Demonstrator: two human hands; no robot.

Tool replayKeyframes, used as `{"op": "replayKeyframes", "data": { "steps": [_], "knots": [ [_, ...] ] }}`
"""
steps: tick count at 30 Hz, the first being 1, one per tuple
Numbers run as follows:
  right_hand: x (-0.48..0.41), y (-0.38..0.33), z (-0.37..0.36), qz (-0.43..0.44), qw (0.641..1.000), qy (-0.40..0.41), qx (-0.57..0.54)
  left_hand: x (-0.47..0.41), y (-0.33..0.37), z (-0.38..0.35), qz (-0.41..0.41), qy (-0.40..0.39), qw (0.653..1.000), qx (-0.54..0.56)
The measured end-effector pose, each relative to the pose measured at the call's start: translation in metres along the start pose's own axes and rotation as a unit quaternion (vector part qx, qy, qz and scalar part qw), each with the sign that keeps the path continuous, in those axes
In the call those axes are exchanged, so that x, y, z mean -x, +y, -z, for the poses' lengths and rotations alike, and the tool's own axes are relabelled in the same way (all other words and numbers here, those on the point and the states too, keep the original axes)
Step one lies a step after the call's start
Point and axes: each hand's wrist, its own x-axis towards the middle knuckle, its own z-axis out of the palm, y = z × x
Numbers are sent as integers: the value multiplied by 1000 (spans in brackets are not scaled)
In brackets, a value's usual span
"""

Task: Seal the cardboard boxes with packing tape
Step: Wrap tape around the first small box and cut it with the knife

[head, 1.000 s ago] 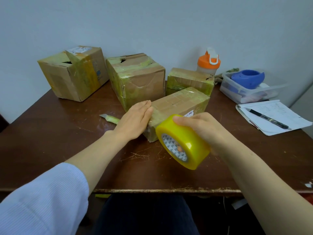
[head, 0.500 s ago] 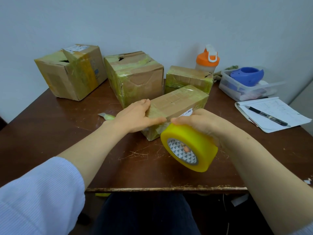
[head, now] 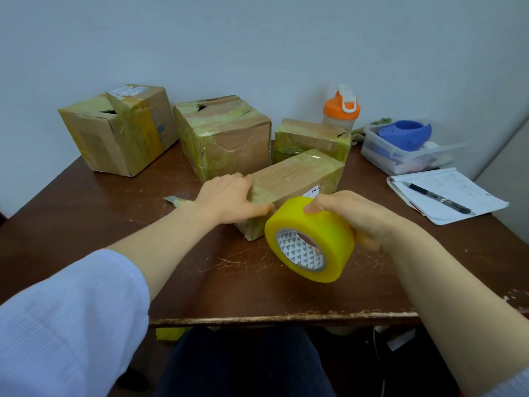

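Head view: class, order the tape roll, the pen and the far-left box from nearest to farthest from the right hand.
1. Tape roll, gripped in the right hand.
2. Pen, on the notepad to its right.
3. Far-left box, back left.

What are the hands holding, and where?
The right hand grips the yellow tape roll around its outer band. The left hand only presses the end of the nearest box.

Centre of the dark wooden table [head: 86,202], a low brown cardboard box [head: 297,179]; row of three taped cardboard boxes [head: 226,136] behind it, round yellow tape roll [head: 309,239] just before it, clear plastic tub [head: 406,157] back right, white paper notepad [head: 458,196] before that
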Motion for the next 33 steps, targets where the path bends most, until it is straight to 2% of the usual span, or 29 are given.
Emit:
{"op": "replayKeyframes", "data": {
  "steps": [2, 5, 7, 9, 13, 17, 21, 26, 33],
  "knots": [
    [8, -7, 1, 33, 999, -18, 7, -2, -3, 7, 27, -29, 990, 134],
    [20, -35, 8, 111, 993, -37, -13, 2, -9, 18, 68, -102, 910, 395],
    [22, -55, 11, 158, 986, -37, -37, 4, -13, 17, 104, -166, 861, 469],
    [16, -69, 6, 173, 981, -48, -66, 5, -16, 13, 126, -189, 839, 494],
    [-4, -83, -16, 171, 981, -28, -89, 3, -15, 0, 159, -61, 812, 559],
    [-12, -90, -29, 161, 986, -24, -25, 5, -7, -15, 174, 12, 772, 611],
    [-7, -86, -41, 173, 980, 9, -99, 4, -7, -20, 159, 23, 775, 612],
    [29, -64, -43, 174, 984, 14, -21, 2, -11, -9, 154, 15, 805, 573],
    [46, -16, -45, 77, 997, 1, -2, 6, -5, -6, 136, 22, 826, 547]
  ]
}}
